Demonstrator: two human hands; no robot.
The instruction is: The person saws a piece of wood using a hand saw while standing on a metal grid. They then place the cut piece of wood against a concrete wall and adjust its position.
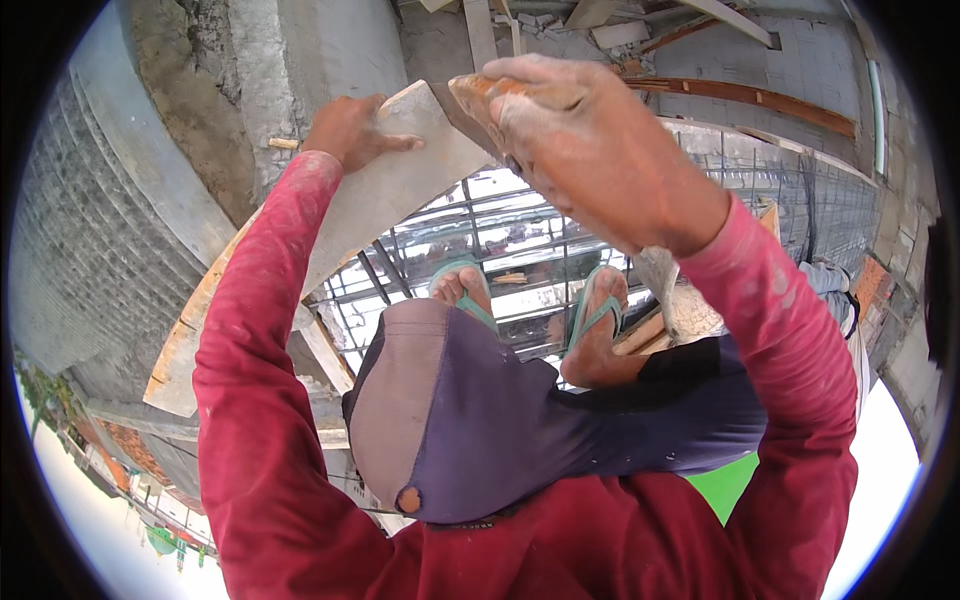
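A long pale board runs slantwise from the lower left up to the middle, coated with grey dust. My left hand grips its upper left edge, thumb laid across the face and fingers curled over the far side. Close to the board's upper end, my right hand is closed round a worn orange-brown wooden handle. A dark flat blade-like part shows between that handle and the board's end; the tool's exact kind is not clear. Both hands are dusty.
Below, my feet in green flip-flops stand over a grid of steel reinforcing bars. A rough concrete wall rises at left, with rows of grey roofing beyond. Timber pieces lie at the upper right; there is a drop at lower left.
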